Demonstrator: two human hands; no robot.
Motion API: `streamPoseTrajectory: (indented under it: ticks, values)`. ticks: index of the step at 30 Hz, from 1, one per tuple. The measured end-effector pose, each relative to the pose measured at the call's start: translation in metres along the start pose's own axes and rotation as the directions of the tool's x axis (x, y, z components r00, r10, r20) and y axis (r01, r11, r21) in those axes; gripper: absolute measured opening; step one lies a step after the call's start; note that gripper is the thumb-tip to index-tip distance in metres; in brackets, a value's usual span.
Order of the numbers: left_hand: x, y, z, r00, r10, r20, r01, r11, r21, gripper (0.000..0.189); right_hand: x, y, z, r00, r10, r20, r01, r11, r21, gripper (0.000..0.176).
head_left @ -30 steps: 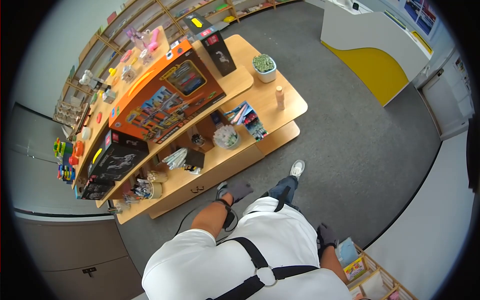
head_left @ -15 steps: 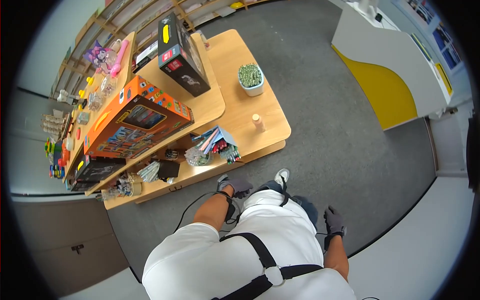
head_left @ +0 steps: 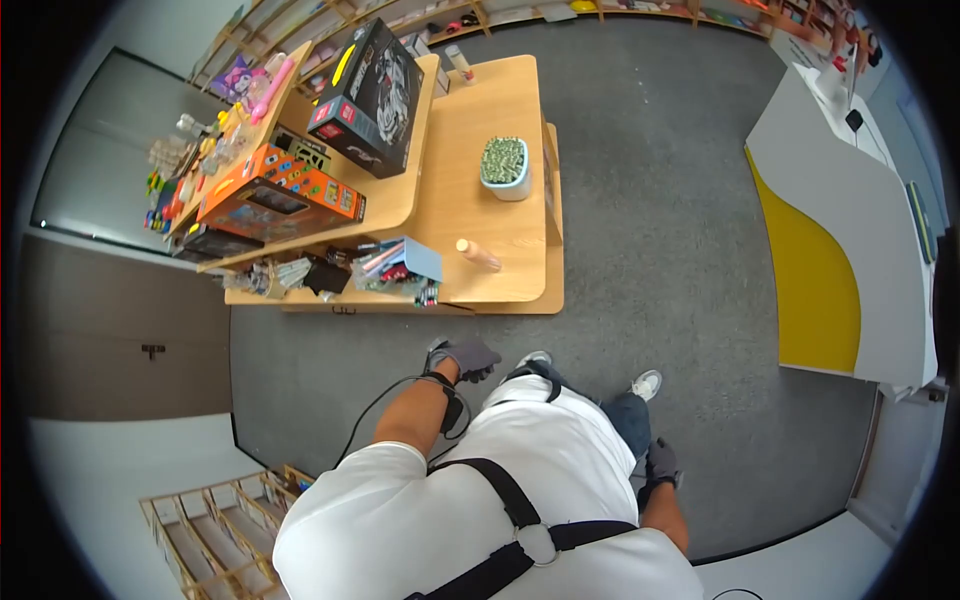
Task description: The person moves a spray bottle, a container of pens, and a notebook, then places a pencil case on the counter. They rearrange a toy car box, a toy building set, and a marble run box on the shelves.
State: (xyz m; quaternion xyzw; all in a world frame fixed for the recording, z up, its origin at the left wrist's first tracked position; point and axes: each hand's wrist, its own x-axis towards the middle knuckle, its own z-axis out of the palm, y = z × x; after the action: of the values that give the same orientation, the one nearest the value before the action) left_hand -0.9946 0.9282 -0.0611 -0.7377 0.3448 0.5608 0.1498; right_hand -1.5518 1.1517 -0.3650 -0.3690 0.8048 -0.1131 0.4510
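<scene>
My left hand (head_left: 468, 359), in a grey glove, hangs in front of my body over the floor. Its fingers are loosely bent and apart, with nothing in them. Low by my right thigh is my right hand (head_left: 661, 464), gloved too, its fingers loose and no object visible in it. The wooden display table (head_left: 470, 120) stands ahead of my left hand. Nearest on it are a peach-coloured bottle (head_left: 478, 254), a light blue holder (head_left: 423, 260) with pens, and a potted green plant (head_left: 504, 168). Neither hand touches these.
A black toy box (head_left: 375, 95) and an orange box (head_left: 280, 200) stand on the table's raised shelf. To the right is a white and yellow counter (head_left: 830, 200). Wooden shelves (head_left: 215, 530) are at lower left. A black cable (head_left: 360, 415) loops by my left arm.
The view has turned to the right, so the table looks squarer and the counter lies farther right. My feet have shifted, and both shoes now show. Both hands stay low and empty.
</scene>
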Motion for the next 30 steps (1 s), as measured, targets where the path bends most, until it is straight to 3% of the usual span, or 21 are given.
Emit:
streamPoseTrajectory:
  ticks: [1, 5, 10, 13, 17, 21, 24, 26, 29, 30]
  values:
    - [-0.005, 0.011, 0.012, 1.0, 0.005, -0.031, -0.005, 1.0, -0.006, 0.042, 0.014, -0.004, -0.02, 0.995, 0.024, 0.097, -0.026, 1.0, 0.012, 0.062]
    - [-0.023, 0.065, 0.051, 0.995, 0.092, -0.03, -0.092, 0.996, 0.007, 0.039, 0.067, -0.085, -0.166, 0.992, 0.014, 0.129, -0.036, 0.984, 0.176, 0.061]
    - [-0.038, 0.103, 0.076, 0.986, 0.028, -0.166, -0.056, 0.984, -0.169, 0.039, 0.214, -0.052, -0.252, 0.995, -0.088, 0.039, 0.084, 0.994, 0.074, 0.053]
    - [-0.034, 0.117, 0.077, 0.987, 0.025, -0.159, -0.05, 0.987, -0.154, 0.039, 0.261, -0.083, -0.287, 0.98, 0.149, 0.13, -0.187, 0.911, 0.368, 0.046]
    - [-0.037, 0.139, 0.088, 0.986, -0.028, -0.163, -0.041, 0.914, -0.404, 0.036, 0.301, -0.142, -0.271, 0.952, 0.087, 0.295, -0.172, 0.946, 0.275, 0.044]
    - [-0.02, 0.151, 0.089, 0.991, -0.107, -0.082, 0.057, 0.88, -0.471, 0.034, 0.301, -0.232, -0.232, 0.906, -0.091, 0.412, 0.136, 0.987, -0.081, 0.054]
    - [0.005, 0.165, 0.068, 0.996, -0.065, -0.062, 0.019, 0.829, -0.56, 0.038, 0.284, -0.31, -0.219, 0.908, -0.117, 0.403, 0.158, 0.985, -0.07, 0.06]
    - [0.026, 0.2, 0.03, 0.998, -0.021, -0.059, -0.019, 0.794, -0.608, 0.04, 0.312, -0.345, -0.212, 0.876, -0.21, 0.435, 0.299, 0.943, -0.148, 0.062]
    - [0.048, 0.239, -0.031, 0.971, 0.058, -0.232, -0.197, 0.743, -0.639, 0.043, 0.36, -0.423, -0.222, 0.882, -0.114, 0.457, 0.22, 0.958, -0.185, 0.058]
    - [0.06, 0.248, -0.054, 0.914, 0.205, -0.35, -0.355, 0.823, -0.443, 0.043, 0.38, -0.446, -0.22, 0.878, -0.061, 0.475, 0.175, 0.964, -0.2, 0.056]
